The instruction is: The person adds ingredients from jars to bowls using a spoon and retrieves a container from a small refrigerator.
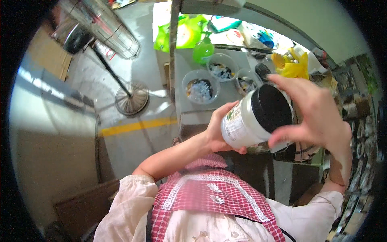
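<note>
My left hand [219,131] is closed around the body of a white jar [242,123] with a printed label. The jar is tilted, its round black lid [272,108] toward the upper right. Around the lid arches my right hand [310,107], slightly blurred, thumb and fingers spread wide. Its thumb is by the lid's near edge and a finger by its far edge; whether they touch it I cannot tell. Beyond the jar stand clear plastic cups, one on the left [201,86], one behind [222,67] and one partly hidden by the jar [246,80], with dark and whitish pieces inside.
The cups stand on a grey table [187,60] beside a green pump bottle [203,50]. A green bag [183,32] and a yellow plastic bag [290,64] lie farther back. To the left stands a stool [131,99] with a round metal base. Packed shelves [360,149] line the right.
</note>
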A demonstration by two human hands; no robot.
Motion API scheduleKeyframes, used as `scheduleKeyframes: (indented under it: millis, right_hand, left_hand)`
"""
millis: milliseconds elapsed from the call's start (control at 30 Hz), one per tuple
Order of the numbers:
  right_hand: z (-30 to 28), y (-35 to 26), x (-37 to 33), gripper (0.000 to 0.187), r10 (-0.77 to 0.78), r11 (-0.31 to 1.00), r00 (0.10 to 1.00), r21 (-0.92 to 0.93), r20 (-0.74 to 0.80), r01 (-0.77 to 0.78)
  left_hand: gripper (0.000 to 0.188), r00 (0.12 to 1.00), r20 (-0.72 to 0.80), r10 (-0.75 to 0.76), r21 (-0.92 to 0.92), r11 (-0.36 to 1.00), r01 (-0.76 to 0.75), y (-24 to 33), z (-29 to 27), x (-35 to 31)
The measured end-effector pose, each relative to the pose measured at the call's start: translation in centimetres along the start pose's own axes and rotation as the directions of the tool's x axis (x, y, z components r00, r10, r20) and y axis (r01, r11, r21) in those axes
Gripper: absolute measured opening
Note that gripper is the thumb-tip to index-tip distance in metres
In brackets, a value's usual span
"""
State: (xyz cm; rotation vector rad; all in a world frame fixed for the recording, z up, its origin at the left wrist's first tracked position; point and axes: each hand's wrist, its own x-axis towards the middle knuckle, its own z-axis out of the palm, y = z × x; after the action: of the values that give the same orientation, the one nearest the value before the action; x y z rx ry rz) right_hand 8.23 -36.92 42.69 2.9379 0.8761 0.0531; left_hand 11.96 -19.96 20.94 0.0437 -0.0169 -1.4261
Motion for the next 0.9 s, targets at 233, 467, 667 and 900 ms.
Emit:
scheduleKeyframes:
  millis: [233,467,667,900]
  right_hand:
    - [3.9,-4.1,-4.3,0.099,-0.333,0.933,0.936,0.182,0.115,0.310]
    - [9.2,-7.0,-10.5,0.098,-0.356,0.896,0.926,0.327,0.123,0.301]
    - [13.6,-8.2,-13.8,0.102,-0.260,0.925,0.960,0.314,0.106,0.216]
    - [26.2,-12.4,-16.7,0.096,0.107,0.875,0.992,0.467,0.069,-0.127]
  left_hand:
    - [0.055,0.993,-0.085,0.086,0.055,0.995,-0.082,-8.7,-4.3,-2.5]
    - [0.049,0.917,-0.311,0.251,0.039,0.967,-0.252,-18.0,-8.2,-3.3]
    - [0.084,0.923,-0.375,0.080,0.099,0.994,-0.046,-17.5,-11.5,-3.8]
    - [0.074,0.086,-0.591,0.802,0.760,0.517,0.395,-8.6,-35.3,-7.2]
